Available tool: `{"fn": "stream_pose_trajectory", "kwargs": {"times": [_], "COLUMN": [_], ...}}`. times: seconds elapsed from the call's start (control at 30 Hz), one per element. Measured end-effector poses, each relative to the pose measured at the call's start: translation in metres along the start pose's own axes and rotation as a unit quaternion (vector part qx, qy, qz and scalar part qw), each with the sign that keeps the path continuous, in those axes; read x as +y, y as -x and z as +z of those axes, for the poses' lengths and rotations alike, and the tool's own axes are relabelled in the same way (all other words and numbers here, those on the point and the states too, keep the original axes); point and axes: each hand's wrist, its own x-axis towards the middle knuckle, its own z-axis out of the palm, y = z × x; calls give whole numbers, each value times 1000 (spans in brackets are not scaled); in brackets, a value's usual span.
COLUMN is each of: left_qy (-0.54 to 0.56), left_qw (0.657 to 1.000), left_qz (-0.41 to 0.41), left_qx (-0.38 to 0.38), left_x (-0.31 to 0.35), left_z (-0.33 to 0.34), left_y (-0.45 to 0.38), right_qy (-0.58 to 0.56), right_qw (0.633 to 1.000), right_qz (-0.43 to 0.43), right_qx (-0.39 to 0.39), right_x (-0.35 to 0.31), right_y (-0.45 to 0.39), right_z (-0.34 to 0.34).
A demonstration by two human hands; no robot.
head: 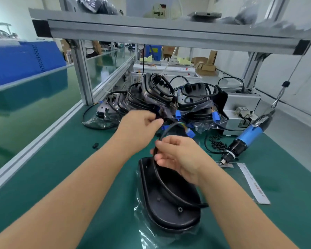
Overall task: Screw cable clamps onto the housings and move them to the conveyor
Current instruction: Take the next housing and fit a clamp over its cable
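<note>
A black oval housing (162, 200) lies on clear plastic wrap on the green mat in front of me. Its black cable (166, 130) arcs up from the housing's far end to a blue connector (190, 133). My right hand (176, 159) pinches this cable just above the housing. My left hand (138, 128) is stretched further back with its fingertips pinched together on a small dark piece; what it is cannot be made out. A pile of wrapped housings (160, 97) with cables and blue connectors stands behind. The green conveyor belt (25, 105) runs along the left.
A blue electric screwdriver (248, 139) lies on the right, next to a heap of black screws (216, 145). A grey screw feeder box (241, 112) is behind it. A small black clamp (95, 145) lies at left. A white paper sheet (251, 184) lies at right. An aluminium frame shelf (169, 33) overhangs.
</note>
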Motion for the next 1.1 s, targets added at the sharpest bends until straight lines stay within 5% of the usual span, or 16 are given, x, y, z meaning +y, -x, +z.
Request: {"fn": "stream_pose_trajectory", "kwargs": {"times": [0.13,0.2,0.23,0.3,0.37,0.47,0.6,0.7,0.9,1.1], "left_qy": [61,74,84,97,88,51,-8,47,322,405], "left_qw": [992,994,994,993,992,988,983,970,892,855], "left_qz": [-47,-33,-35,-50,-65,-86,-144,-215,-317,-306], "left_qx": [-95,-73,-55,-47,-69,-117,-114,-104,-3,105], "left_x": [-16,-23,-26,-32,-36,-40,-48,-46,-47,-95], "left_z": [12,23,24,22,15,10,17,26,13,-52], "left_y": [61,77,80,81,79,81,88,94,92,111], "right_qy": [-13,146,292,507,606,655,601,591,541,433], "right_qw": [999,984,942,778,685,732,794,799,818,877], "right_qz": [-14,-45,-94,-260,-313,-154,-68,-67,-135,-205], "right_qx": [51,90,134,266,258,108,68,89,145,49], "right_x": [-1,-1,-1,-7,-15,-8,18,36,40,46], "right_y": [-7,-7,-5,0,8,11,23,27,14,-26], "right_z": [-4,-6,-12,-26,-40,-61,-68,-61,-22,54]}}
